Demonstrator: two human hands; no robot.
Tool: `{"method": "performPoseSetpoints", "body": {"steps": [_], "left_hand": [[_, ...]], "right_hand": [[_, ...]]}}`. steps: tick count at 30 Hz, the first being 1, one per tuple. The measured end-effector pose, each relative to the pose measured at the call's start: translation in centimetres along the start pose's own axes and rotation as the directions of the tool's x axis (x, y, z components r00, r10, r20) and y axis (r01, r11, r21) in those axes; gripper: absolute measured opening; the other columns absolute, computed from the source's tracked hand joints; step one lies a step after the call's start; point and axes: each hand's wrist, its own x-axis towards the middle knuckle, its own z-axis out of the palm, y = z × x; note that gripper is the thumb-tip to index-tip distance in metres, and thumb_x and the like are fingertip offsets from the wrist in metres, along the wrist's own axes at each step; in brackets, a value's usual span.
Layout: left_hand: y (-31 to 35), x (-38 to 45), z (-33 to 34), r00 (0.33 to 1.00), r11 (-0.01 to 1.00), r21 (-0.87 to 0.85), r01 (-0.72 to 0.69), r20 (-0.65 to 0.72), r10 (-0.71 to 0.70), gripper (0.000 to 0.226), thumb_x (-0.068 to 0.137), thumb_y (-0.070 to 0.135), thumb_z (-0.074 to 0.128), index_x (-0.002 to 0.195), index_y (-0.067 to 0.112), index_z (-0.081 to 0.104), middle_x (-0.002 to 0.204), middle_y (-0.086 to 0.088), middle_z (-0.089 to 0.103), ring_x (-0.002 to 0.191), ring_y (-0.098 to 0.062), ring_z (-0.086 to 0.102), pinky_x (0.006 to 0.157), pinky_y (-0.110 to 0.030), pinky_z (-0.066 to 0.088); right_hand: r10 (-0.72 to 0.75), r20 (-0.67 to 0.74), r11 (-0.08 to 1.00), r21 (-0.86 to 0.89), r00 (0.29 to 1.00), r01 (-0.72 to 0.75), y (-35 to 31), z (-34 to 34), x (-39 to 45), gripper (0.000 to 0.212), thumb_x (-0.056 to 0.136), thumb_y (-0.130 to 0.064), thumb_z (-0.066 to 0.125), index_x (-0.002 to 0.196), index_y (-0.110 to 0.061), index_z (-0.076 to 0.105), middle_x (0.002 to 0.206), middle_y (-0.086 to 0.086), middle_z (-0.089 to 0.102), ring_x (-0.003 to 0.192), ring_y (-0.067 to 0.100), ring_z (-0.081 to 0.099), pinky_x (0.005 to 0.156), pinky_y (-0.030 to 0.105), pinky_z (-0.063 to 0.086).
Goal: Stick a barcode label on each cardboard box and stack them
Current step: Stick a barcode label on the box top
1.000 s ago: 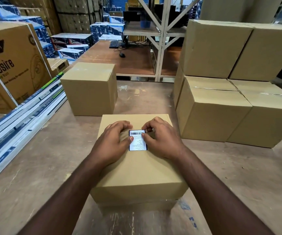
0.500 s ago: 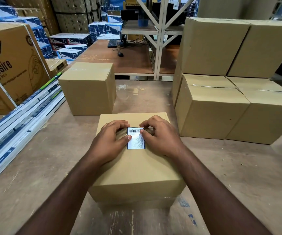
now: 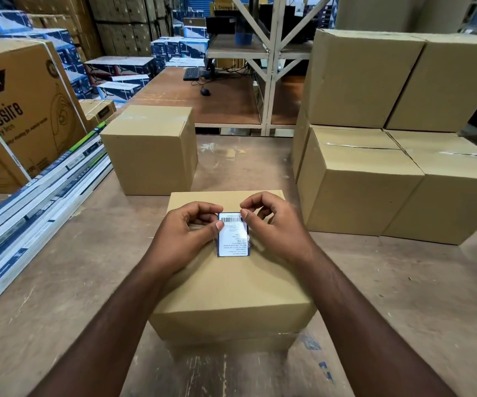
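label: white, barcode at 12 o'clock edge, dark border, flat atop box | box: plain tan, table centre | left hand, right hand: fingers curled, thumbs pressing label's side edges

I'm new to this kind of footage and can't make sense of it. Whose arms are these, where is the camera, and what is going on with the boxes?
There is no machine: a person wears a camera on the head, looking down at their own arms. The left hand and right hand pinch the top corners of a barcode label lying on the near cardboard box. That box sits on a worn table. Another plain box stands behind it, and a stack of boxes to the right.
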Motion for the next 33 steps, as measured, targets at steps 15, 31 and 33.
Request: {"method": "performPoseSetpoints", "body": {"steps": [15, 31, 33], "left_hand": [[4.4, -2.1, 0.3, 0.959, 0.962, -0.097, -0.257, -0.146, 0.241, 0.028, 0.086, 0.003, 0.078, 0.111, 0.012, 0.074, 0.098, -0.008, 0.076, 0.098, -0.018, 0.072, 0.093, -0.036, 0.058], [8.3, -5.8, 20.2, 0.848, 0.920, -0.030, -0.391, 0.378, 0.373, 0.037, 0.098, 0.018, 0.066, 0.134, 0.026, 0.063, 0.127, 0.011, 0.066, 0.112, -0.010, 0.066, 0.088, -0.021, 0.055], [8.5, -6.2, 24.3, 0.865, 0.976, -0.096, -0.195, 0.453, 0.217, 0.034, 0.098, 0.022, 0.068, 0.131, 0.027, 0.064, 0.114, 0.009, 0.073, 0.098, -0.012, 0.071, 0.083, -0.026, 0.059]], "right_hand": [[0.007, -0.080, 0.980, 0.200, 0.997, 0.009, -2.7, -3.2, -3.4, 0.010, 0.095, -0.015, 0.076, 0.100, -0.023, 0.074, 0.095, -0.008, 0.074, 0.079, 0.010, 0.063, 0.068, 0.038, 0.054], [0.448, -0.487, 0.776, 0.629, 0.750, -0.055, -0.7, -16.4, -18.5, 0.021, 0.102, 0.002, 0.055, 0.118, -0.007, 0.065, 0.092, 0.006, 0.076, 0.076, 0.019, 0.070, 0.057, 0.029, 0.056], [0.463, -0.534, 0.789, 0.612, 0.707, -0.055, 0.1, -18.4, -20.6, 0.025, 0.103, 0.003, 0.053, 0.122, -0.009, 0.063, 0.098, 0.008, 0.077, 0.082, 0.023, 0.072, 0.061, 0.030, 0.058]]}}
